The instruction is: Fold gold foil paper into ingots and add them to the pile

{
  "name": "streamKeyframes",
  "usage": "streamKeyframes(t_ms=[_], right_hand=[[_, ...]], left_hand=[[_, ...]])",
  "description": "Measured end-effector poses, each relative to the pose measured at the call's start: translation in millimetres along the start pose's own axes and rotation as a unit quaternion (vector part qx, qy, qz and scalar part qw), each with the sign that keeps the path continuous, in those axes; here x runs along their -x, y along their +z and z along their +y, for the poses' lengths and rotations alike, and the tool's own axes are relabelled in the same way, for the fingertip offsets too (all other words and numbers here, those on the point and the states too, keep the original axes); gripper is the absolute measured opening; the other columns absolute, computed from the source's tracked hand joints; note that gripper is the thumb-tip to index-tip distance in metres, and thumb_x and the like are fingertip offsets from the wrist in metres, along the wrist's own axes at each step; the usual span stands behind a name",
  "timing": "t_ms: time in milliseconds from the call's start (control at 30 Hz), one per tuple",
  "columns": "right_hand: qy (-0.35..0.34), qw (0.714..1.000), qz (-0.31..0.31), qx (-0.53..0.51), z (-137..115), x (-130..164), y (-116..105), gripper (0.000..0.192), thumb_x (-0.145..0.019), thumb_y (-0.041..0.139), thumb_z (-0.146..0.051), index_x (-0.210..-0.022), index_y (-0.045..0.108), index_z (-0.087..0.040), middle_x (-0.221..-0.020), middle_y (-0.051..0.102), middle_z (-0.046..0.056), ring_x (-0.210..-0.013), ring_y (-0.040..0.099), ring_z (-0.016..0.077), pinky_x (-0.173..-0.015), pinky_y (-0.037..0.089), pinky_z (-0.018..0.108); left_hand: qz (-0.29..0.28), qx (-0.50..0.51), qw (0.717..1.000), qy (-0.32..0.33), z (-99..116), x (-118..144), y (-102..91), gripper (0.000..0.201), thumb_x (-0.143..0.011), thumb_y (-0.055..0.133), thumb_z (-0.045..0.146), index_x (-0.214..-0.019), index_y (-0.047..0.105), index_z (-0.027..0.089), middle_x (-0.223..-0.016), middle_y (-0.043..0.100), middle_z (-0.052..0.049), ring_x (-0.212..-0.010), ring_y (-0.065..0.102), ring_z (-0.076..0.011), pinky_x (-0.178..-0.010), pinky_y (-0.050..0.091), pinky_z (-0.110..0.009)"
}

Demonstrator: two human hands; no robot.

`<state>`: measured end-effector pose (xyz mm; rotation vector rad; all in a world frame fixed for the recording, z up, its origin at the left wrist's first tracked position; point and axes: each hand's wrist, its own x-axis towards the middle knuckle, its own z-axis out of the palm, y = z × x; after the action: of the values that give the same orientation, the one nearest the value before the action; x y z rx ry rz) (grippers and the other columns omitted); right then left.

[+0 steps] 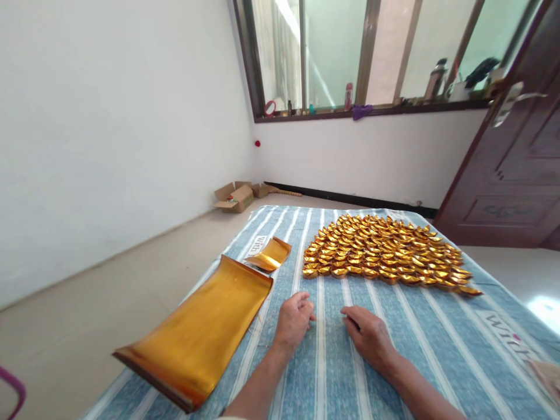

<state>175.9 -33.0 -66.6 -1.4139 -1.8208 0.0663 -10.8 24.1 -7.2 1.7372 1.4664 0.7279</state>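
My left hand [293, 321] and my right hand [367, 335] rest palm down on a blue and white striped cloth [437, 350], a short gap between them. Neither hand holds anything; the fingers are loosely curled. Just beyond my hands lies a wide patch of several folded gold paper ingots [380, 251], set in close rows. To the left of my left hand sits a thick stack of gold foil sheets [196, 335], its far end curled up. A small curled gold sheet [271, 255] lies beyond that stack.
The cloth covers a low flat surface whose left edge drops to a pale tiled floor [109, 303]. Open cardboard boxes [236, 197] sit by the far wall. A dark wooden door [516, 169] stands at the right, and a window sill [371, 108] holds small items.
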Motion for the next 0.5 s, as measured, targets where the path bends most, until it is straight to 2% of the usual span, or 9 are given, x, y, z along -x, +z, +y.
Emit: streamKeyframes(t_ms=[67,133,233,300,367,433,500], right_hand=[[0.007,1.000,-0.002,-0.012,1,1,0,0.021,-0.088,0.045,-0.019,-0.097,0.064,-0.019,-0.091,0.071,0.005,-0.084,0.067,0.0190,-0.075,0.052,0.029],[0.014,1.000,-0.007,-0.021,2,2,0,0.021,-0.088,0.045,-0.020,-0.097,0.064,-0.019,-0.091,0.071,0.005,-0.085,0.067,0.0194,-0.075,0.053,0.030],[0.023,0.999,-0.011,-0.032,2,2,0,0.022,-0.087,0.045,-0.021,-0.096,0.065,-0.020,-0.091,0.071,0.005,-0.084,0.068,0.0195,-0.074,0.053,0.030],[0.028,0.999,-0.009,-0.040,1,2,0,0.022,-0.087,0.045,-0.021,-0.096,0.065,-0.020,-0.090,0.071,0.005,-0.083,0.068,0.0194,-0.074,0.053,0.030],[0.033,0.998,-0.005,-0.047,0,1,0,0.023,-0.086,0.045,-0.021,-0.095,0.066,-0.020,-0.089,0.071,0.005,-0.082,0.068,0.0194,-0.073,0.053,0.030],[0.036,0.998,-0.004,-0.054,-1,1,-1,0.023,-0.086,0.045,-0.022,-0.095,0.066,-0.020,-0.088,0.071,0.005,-0.081,0.068,0.0195,-0.073,0.053,0.030],[0.040,0.998,-0.008,-0.057,-1,0,-1,0.023,-0.086,0.046,-0.022,-0.095,0.066,-0.019,-0.088,0.071,0.005,-0.081,0.068,0.0196,-0.073,0.053,0.030]], left_hand=[[0.022,-0.058,0.998,0.014,8,-6,-8.1,0.029,-0.086,0.044,0.021,-0.109,0.059,0.012,-0.092,0.071,-0.006,-0.077,0.068,-0.0161,-0.065,0.052,-0.025],[0.048,-0.133,0.990,0.027,17,-16,-18.5,0.025,-0.086,0.045,0.017,-0.105,0.062,0.014,-0.101,0.069,-0.007,-0.092,0.066,-0.0176,-0.084,0.049,-0.028],[0.064,-0.256,0.964,0.036,28,-40,-34.5,0.024,-0.085,0.048,0.011,-0.105,0.062,0.013,-0.114,0.063,-0.014,-0.112,0.056,-0.0250,-0.097,0.040,-0.037],[0.062,-0.327,0.943,0.029,32,-57,-43.3,0.020,-0.085,0.050,0.008,-0.099,0.063,0.009,-0.114,0.061,-0.018,-0.118,0.050,-0.0309,-0.100,0.036,-0.046],[0.057,-0.383,0.922,0.016,33,-75,-50.3,0.018,-0.086,0.055,0.013,-0.102,0.062,0.008,-0.117,0.058,-0.019,-0.120,0.047,-0.0325,-0.101,0.035,-0.050],[0.046,-0.422,0.906,-0.001,30,-91,-55.3,0.030,-0.090,0.057,0.030,-0.116,0.057,0.015,-0.122,0.056,-0.010,-0.111,0.054,-0.0254,-0.093,0.045,-0.049],[0.029,-0.442,0.897,-0.008,27,-104,-58.1,0.034,-0.090,0.056,0.033,-0.120,0.054,0.015,-0.120,0.056,-0.010,-0.103,0.058,-0.0227,-0.086,0.051,-0.044]])
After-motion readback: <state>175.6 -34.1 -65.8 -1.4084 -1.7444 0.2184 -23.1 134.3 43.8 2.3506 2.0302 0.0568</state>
